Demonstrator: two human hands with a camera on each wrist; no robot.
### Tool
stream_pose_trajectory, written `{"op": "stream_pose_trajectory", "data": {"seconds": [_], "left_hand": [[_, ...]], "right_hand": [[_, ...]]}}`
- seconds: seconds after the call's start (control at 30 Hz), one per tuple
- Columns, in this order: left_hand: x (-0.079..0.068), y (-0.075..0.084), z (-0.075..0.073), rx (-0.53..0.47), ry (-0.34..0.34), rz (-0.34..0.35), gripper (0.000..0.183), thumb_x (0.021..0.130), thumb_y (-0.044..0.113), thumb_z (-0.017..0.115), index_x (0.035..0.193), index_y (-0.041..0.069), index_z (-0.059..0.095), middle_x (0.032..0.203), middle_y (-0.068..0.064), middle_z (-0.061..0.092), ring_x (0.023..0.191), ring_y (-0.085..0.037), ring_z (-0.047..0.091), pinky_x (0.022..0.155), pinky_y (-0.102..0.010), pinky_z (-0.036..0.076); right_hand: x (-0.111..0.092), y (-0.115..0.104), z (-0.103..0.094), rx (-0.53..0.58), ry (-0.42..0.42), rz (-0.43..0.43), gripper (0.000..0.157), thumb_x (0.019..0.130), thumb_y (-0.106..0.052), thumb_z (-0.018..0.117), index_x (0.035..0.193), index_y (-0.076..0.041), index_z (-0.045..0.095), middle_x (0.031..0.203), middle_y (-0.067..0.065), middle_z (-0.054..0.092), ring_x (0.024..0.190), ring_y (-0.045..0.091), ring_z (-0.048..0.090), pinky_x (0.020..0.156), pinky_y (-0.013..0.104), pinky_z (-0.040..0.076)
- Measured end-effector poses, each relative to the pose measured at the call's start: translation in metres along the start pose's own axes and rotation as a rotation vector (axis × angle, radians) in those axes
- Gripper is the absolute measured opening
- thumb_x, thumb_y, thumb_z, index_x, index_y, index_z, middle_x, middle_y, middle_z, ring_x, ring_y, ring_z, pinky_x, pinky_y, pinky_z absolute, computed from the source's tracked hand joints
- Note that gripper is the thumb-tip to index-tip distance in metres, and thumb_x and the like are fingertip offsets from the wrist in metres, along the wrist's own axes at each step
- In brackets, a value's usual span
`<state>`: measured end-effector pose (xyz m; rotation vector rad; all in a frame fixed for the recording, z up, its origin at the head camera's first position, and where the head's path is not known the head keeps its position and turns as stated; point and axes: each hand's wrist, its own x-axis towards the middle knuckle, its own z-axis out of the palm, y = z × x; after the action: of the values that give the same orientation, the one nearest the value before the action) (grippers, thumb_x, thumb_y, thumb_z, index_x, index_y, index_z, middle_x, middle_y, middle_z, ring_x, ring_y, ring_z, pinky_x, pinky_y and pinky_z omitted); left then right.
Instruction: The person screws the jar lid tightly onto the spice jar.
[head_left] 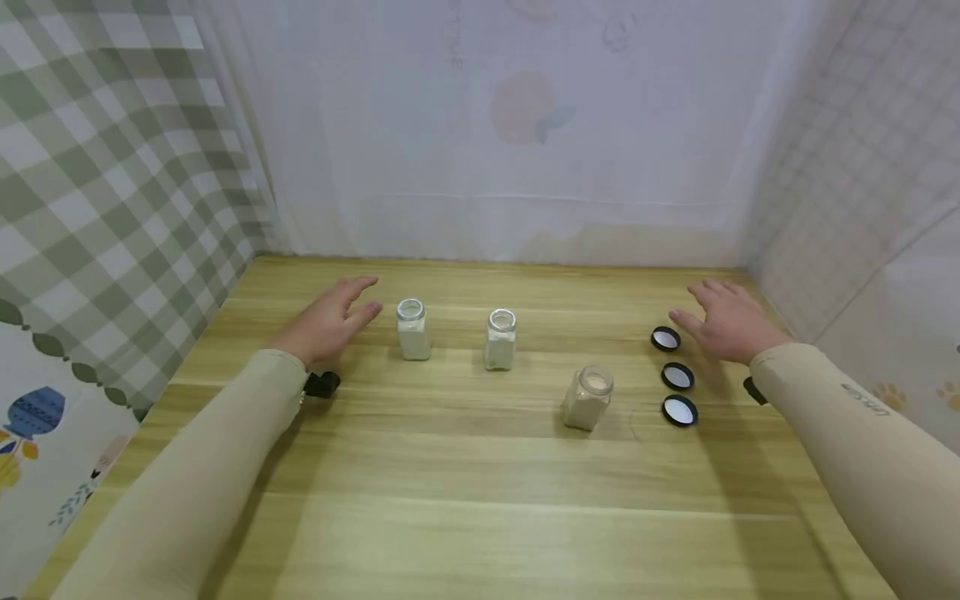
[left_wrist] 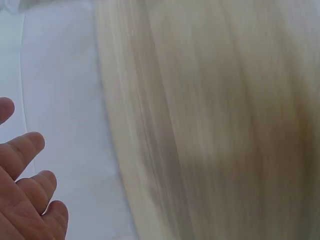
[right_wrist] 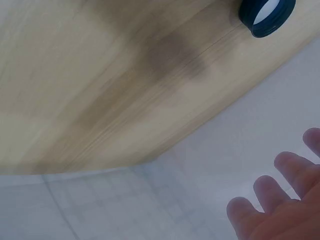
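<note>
Three glass jars without lids stand on the wooden table. The left jar [head_left: 414,333] and the middle jar [head_left: 500,342] hold white powder; the right jar [head_left: 587,400], nearer the front, has a creamier content. My left hand [head_left: 330,321] hovers just left of the left jar, fingers extended and holding nothing. On the right, three black lids lie in a column with pale insides up: a far lid [head_left: 665,339], a middle lid [head_left: 677,377] and a near lid [head_left: 679,411]. Beside the far lid is my right hand [head_left: 731,321], fingers loosely spread, nothing in it.
The wooden table [head_left: 450,508] meets a white curtain [head_left: 465,167] along its back edge. A green checked cloth [head_left: 127,125] hangs at the left, and a pale patterned cloth [head_left: 885,183] at the right, close to my right hand.
</note>
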<state>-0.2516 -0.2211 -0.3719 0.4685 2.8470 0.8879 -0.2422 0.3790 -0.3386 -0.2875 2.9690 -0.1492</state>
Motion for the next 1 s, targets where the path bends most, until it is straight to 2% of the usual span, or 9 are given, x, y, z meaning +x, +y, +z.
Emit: {"op": "stream_pose_trajectory", "data": {"seconds": [0.23, 0.47, 0.6, 0.73, 0.83, 1.0], "left_hand": [[0.0, 0.016, 0.013, -0.028, -0.058, -0.008, 0.093, 0.098, 0.071, 0.059, 0.167, 0.019, 0.026, 0.176, -0.011, 0.021, 0.164, -0.042, 0.006, 0.128, -0.068, 0.015], [0.003, 0.02, 0.027, -0.038, -0.078, -0.048, 0.1, 0.092, 0.074, 0.065, 0.167, 0.02, 0.026, 0.173, -0.012, 0.028, 0.159, -0.041, 0.029, 0.126, -0.064, 0.028], [0.005, 0.023, 0.033, -0.065, -0.087, -0.082, 0.098, 0.093, 0.069, 0.068, 0.166, 0.02, 0.027, 0.17, -0.013, 0.035, 0.156, -0.041, 0.035, 0.124, -0.064, 0.031], [0.007, 0.025, 0.037, -0.098, -0.082, -0.072, 0.09, 0.096, 0.058, 0.072, 0.165, 0.017, 0.03, 0.164, -0.014, 0.044, 0.153, -0.04, 0.04, 0.124, -0.063, 0.032], [0.009, 0.027, 0.04, -0.124, -0.078, -0.065, 0.086, 0.097, 0.053, 0.073, 0.163, 0.016, 0.032, 0.159, -0.013, 0.049, 0.151, -0.039, 0.043, 0.124, -0.061, 0.033], [0.013, 0.026, 0.045, -0.145, -0.085, -0.067, 0.08, 0.1, 0.049, 0.071, 0.163, 0.016, 0.034, 0.16, -0.013, 0.05, 0.152, -0.038, 0.042, 0.125, -0.06, 0.032]], "right_hand": [[-0.001, 0.002, 0.006, 0.033, -0.002, 0.007, 0.086, 0.111, -0.058, 0.038, 0.155, 0.016, 0.031, 0.158, 0.045, 0.026, 0.147, 0.065, 0.019, 0.122, 0.073, 0.013], [0.001, -0.001, 0.013, 0.08, -0.025, 0.014, 0.085, 0.111, -0.055, 0.043, 0.156, 0.016, 0.03, 0.16, 0.043, 0.025, 0.149, 0.063, 0.017, 0.123, 0.073, 0.012], [0.002, -0.004, 0.015, 0.089, -0.045, 0.013, 0.085, 0.111, -0.054, 0.044, 0.155, 0.016, 0.029, 0.159, 0.042, 0.03, 0.147, 0.063, 0.023, 0.122, 0.073, 0.017], [0.006, -0.007, 0.017, 0.082, -0.079, 0.018, 0.085, 0.111, -0.053, 0.045, 0.155, 0.017, 0.029, 0.157, 0.042, 0.035, 0.145, 0.065, 0.028, 0.119, 0.075, 0.023], [0.008, -0.009, 0.02, 0.059, -0.096, 0.011, 0.083, 0.111, -0.05, 0.047, 0.154, 0.019, 0.03, 0.156, 0.043, 0.037, 0.144, 0.065, 0.03, 0.119, 0.075, 0.022], [0.011, -0.009, 0.026, 0.007, -0.101, -0.011, 0.077, 0.111, -0.042, 0.05, 0.15, 0.022, 0.034, 0.153, 0.045, 0.039, 0.142, 0.064, 0.035, 0.119, 0.075, 0.023]]}}
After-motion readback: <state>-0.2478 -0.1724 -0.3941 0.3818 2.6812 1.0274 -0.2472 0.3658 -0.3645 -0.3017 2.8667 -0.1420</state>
